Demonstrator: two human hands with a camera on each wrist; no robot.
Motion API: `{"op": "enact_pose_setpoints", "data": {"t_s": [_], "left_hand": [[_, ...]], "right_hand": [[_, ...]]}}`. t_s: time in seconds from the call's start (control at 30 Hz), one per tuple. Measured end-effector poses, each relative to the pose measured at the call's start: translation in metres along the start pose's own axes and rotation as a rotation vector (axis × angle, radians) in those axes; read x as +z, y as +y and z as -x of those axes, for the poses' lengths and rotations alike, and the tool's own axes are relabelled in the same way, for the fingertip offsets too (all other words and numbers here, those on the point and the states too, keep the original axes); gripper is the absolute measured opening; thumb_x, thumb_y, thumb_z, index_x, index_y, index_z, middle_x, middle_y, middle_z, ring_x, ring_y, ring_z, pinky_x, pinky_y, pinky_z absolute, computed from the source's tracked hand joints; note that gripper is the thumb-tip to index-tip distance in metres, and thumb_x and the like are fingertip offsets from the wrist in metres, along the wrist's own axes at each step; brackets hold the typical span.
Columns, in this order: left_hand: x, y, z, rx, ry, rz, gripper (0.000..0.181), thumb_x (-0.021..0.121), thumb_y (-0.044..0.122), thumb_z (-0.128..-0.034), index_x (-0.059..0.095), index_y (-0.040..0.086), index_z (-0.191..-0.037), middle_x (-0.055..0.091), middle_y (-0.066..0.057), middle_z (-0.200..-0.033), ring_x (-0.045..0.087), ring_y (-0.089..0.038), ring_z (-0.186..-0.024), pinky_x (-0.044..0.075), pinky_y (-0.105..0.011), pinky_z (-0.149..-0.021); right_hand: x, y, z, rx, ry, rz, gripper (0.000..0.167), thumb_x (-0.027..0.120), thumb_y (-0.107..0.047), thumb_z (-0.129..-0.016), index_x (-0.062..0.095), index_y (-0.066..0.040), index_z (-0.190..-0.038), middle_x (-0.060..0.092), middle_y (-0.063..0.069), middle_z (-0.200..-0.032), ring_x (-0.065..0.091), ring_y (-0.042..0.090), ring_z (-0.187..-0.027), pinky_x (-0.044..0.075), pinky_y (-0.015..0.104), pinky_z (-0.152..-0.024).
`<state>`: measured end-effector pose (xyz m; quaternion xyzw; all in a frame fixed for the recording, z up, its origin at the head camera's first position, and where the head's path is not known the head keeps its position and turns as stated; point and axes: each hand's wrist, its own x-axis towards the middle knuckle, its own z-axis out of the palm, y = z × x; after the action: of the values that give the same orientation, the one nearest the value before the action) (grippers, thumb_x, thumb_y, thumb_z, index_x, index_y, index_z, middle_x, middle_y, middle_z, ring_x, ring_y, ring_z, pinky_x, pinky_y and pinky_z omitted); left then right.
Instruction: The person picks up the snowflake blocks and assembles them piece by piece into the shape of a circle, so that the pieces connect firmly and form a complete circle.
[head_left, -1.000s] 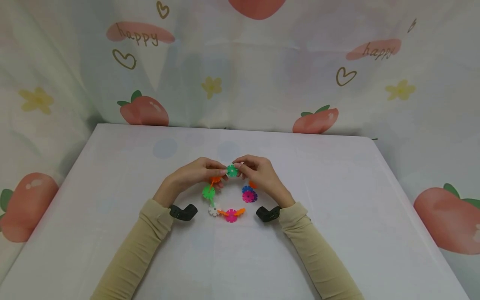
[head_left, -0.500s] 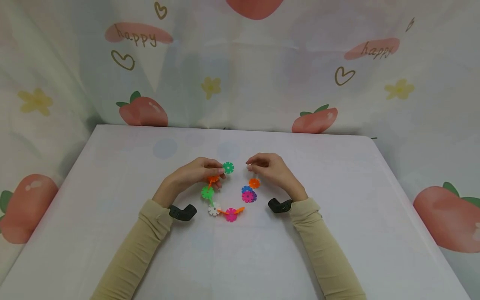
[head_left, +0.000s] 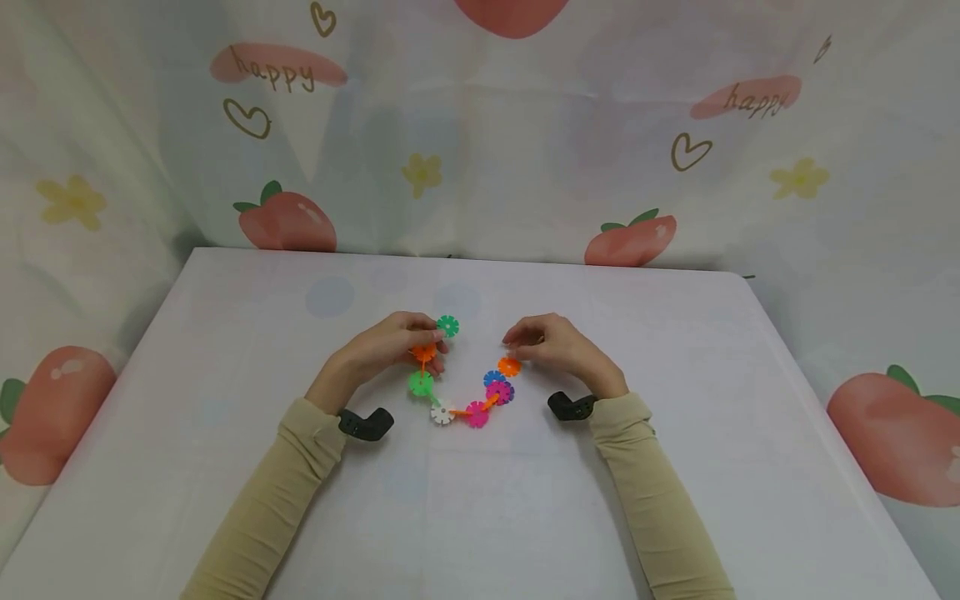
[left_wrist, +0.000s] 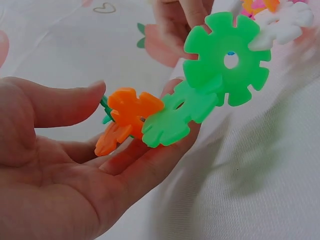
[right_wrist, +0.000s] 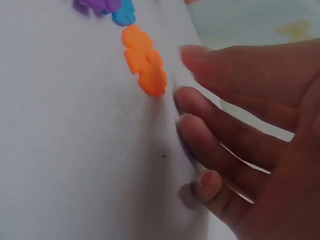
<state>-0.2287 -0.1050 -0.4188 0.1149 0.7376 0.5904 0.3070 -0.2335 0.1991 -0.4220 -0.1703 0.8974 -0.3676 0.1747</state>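
Observation:
My left hand [head_left: 393,343] pinches a chain of interlocking plastic snowflake discs near its far end, by the teal-green disc [head_left: 447,326]. Below the thumb hang orange discs [left_wrist: 134,111], then light green discs [left_wrist: 227,55]. The chain curves on through a white disc [head_left: 442,413] and a pink disc [head_left: 477,415]. Its near end lies against or over a small cluster with a magenta disc [head_left: 497,392]; whether they are joined I cannot tell. Fingers loosely bent, my right hand [head_left: 566,350] holds nothing and hovers beside a flat orange disc [right_wrist: 143,60].
A blue disc [head_left: 492,377] lies between the orange and magenta ones, with purple [right_wrist: 97,4] beside them. The white-covered table [head_left: 480,517] meets a printed cloth backdrop [head_left: 525,125] at its far edge. Black wrist cameras [head_left: 366,424] sit on both wrists.
My right hand has left the teal-green disc and moved right and nearer, beside the orange disc. My left hand has drawn that disc slightly away and left; the chain's near end swung right.

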Motion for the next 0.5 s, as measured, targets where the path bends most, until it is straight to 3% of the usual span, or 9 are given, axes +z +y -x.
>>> {"op": "enact_pose_setpoints", "data": {"t_s": [0.27,0.5], "left_hand": [[0.001,-0.0012,-0.0015,-0.011,-0.03,0.021,0.039,0.052,0.022,-0.1075,0.051,-0.009,-0.132,0.065,-0.023,-0.121,0.074,-0.023,-0.09,0.057,-0.033,-0.091],[0.0021,-0.0024,-0.0025,-0.01,-0.041,0.063,0.038,0.05,0.019,-0.1085,0.047,-0.01,-0.133,0.063,-0.024,-0.12,0.074,-0.024,-0.09,0.058,-0.033,-0.092]], "right_hand": [[-0.001,-0.0014,0.0056,0.015,-0.09,0.011,0.028,0.076,-0.013,-0.089,0.072,-0.009,-0.116,0.068,0.007,-0.117,0.058,0.026,-0.111,0.049,0.043,-0.099],[0.0034,-0.0063,0.0049,0.02,-0.092,0.074,0.023,0.071,-0.005,-0.088,0.069,-0.009,-0.111,0.064,0.008,-0.111,0.056,0.028,-0.11,0.049,0.044,-0.098]]}}
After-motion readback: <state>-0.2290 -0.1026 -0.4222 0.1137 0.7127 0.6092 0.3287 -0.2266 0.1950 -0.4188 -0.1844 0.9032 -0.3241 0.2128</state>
